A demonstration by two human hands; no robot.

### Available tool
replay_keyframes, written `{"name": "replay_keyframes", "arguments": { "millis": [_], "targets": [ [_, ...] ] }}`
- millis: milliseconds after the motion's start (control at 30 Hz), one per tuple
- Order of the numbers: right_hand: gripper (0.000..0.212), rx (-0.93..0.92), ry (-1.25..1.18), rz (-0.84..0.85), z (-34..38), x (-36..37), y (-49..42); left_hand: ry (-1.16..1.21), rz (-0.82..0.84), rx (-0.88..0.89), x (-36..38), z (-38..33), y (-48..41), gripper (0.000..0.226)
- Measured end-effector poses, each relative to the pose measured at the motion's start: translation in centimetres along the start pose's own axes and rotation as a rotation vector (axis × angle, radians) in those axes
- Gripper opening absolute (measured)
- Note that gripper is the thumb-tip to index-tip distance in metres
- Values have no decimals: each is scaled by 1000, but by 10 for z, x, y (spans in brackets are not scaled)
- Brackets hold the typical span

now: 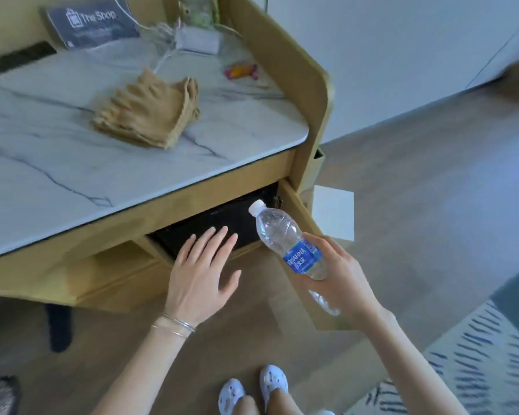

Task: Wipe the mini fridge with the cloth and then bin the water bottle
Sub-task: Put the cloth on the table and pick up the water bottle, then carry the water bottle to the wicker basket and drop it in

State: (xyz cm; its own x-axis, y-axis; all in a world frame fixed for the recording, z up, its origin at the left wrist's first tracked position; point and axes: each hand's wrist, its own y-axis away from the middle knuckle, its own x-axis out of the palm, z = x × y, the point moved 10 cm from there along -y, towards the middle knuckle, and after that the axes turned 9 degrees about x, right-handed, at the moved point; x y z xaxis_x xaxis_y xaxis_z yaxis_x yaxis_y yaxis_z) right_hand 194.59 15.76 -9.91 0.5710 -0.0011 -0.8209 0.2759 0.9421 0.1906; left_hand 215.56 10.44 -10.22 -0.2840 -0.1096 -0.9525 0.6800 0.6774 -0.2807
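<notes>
Bottle (288,241) is out in front of the fridge (222,223), toward its right side, held by the right hand (339,274). Fingers (324,245) are curled round the label and lower body. Long axis runs diagonal: white cap up and toward the fridge, base back toward the person. So the bottle sits inside the grip, and binning it needs only a carry w/ that hand. No bin I can make out, so which way from the fridge it'd go, can't say. Left hand (201,265) is flat just in front of the fridge's dark face, fingers straight and spread, holding nothing; touching or not, can't tell. Cloth (150,112) sits folded on the tabletop (72,163) above the fridge, off to its left, well apart from both hands. Left hand is nearer and free, so prob. that one takes it for the wipe.
</notes>
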Motion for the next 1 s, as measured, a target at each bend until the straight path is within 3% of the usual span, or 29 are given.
{"name": "replay_keyframes", "arguments": {
  "millis": [167,300,1000],
  "targets": [
    [67,49,4,-72,24,-88,24,9,-58,67,-85,-26,-45,58],
    [64,88,62,-140,25,-128,40,19,-94,160,-112,-51,-73,57],
    [63,509,30,-380,-138,-220,180,172,30,590,-70,-252,-133,59]
  ]
}}
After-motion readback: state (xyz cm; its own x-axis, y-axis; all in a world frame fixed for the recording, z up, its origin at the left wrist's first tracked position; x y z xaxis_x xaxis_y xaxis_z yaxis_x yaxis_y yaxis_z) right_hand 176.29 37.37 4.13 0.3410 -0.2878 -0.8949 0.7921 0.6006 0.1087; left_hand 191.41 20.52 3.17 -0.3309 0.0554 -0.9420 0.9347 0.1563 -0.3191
